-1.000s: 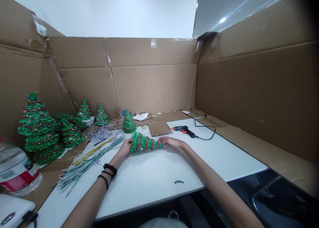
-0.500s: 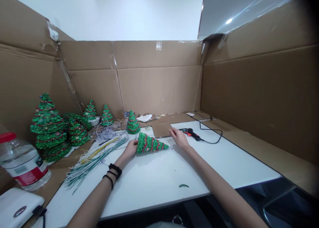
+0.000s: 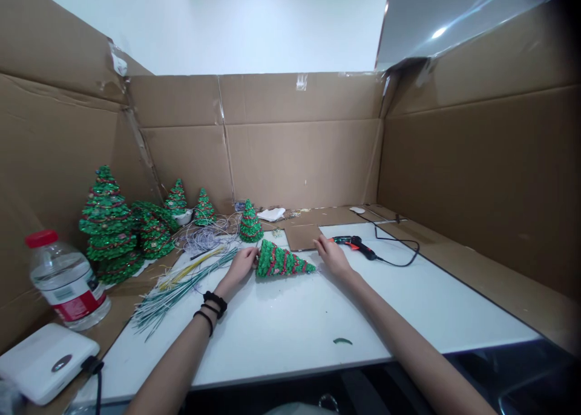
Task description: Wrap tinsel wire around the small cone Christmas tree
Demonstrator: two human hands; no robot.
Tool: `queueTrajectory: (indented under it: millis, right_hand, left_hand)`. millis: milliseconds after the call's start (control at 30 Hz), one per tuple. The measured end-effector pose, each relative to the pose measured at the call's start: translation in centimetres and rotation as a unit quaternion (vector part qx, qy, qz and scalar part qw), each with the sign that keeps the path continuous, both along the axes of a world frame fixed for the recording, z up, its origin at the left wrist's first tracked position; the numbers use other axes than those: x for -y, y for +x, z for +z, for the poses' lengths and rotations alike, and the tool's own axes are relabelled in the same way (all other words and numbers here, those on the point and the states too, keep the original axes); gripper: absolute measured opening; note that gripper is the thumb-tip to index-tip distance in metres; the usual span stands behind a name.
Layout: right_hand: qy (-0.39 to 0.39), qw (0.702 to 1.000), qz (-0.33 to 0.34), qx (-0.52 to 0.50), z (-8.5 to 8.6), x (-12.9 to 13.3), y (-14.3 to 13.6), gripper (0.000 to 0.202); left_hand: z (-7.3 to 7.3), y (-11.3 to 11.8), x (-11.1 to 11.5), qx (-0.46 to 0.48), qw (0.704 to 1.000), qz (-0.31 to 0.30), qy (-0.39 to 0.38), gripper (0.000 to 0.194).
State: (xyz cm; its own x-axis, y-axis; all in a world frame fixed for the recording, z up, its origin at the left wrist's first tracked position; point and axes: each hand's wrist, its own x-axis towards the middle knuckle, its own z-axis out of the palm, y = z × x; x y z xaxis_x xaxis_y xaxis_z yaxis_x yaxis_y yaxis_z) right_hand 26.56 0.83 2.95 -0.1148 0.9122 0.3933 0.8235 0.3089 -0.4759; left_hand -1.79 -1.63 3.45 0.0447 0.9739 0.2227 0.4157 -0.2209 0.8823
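The left hand (image 3: 244, 265) is clamped on the base of a miniature Christmas tree (image 3: 284, 262), which lies sideways over the white table (image 3: 281, 330), tip toward the right hand (image 3: 332, 254). That right hand is curled just beyond the tip, near a cardboard piece (image 3: 302, 236) and a glue gun (image 3: 358, 245); whether its fingertips meet cannot be told. Teal wire stems (image 3: 181, 300) lie left.

Looks like a craft workshop here: boxed in by cardboard walls (image 3: 304, 155) around a white table (image 3: 272, 333), with glue gun (image 3: 359, 247) and bundled strands (image 3: 177, 299) on it, glittery trees (image 3: 106, 218) left of it.
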Motion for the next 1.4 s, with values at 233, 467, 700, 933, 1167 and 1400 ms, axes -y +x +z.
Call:
queueTrajectory:
  millis: [233, 467, 700, 933, 1167, 1400]
  right_hand:
    - [0.004, 1.000, 0.005, -0.015, -0.6, -0.4, 0.0, 0.021]
    - [0.008, 1.000, 0.017, -0.016, -0.8, -0.5, 0.1, 0.019]
    - [0.026, 0.999, 0.008, -0.028, -0.5, -0.2, -0.3, 0.023]
    - [0.063, 0.994, 0.034, -0.085, -0.3, 0.2, -0.8, 0.020]
    - [0.079, 0.985, 0.083, -0.130, 0.6, 1.8, -1.8, 0.025]
    - [0.094, 0.981, 0.130, -0.105, 1.0, 4.0, -4.1, 0.025]
  left_hand:
    - [0.6, -0.8, 0.7, -0.235, 0.966, 0.096, 0.042, 0.021]
    - [0.8, -0.9, 1.2, -0.351, 0.927, 0.134, -0.001, 0.028]
    - [0.9, -1.0, 1.3, -0.373, 0.912, 0.174, 0.003, 0.018]
    - [1.1, -1.1, 0.7, -0.098, 0.970, 0.220, 0.033, 0.010]
    - [3.3, -0.2, 0.8, 0.148, 0.960, 0.223, 0.087, 0.022]
    - [3.9, 4.3, 4.4, 0.052, 0.969, 0.138, 0.196, 0.022]
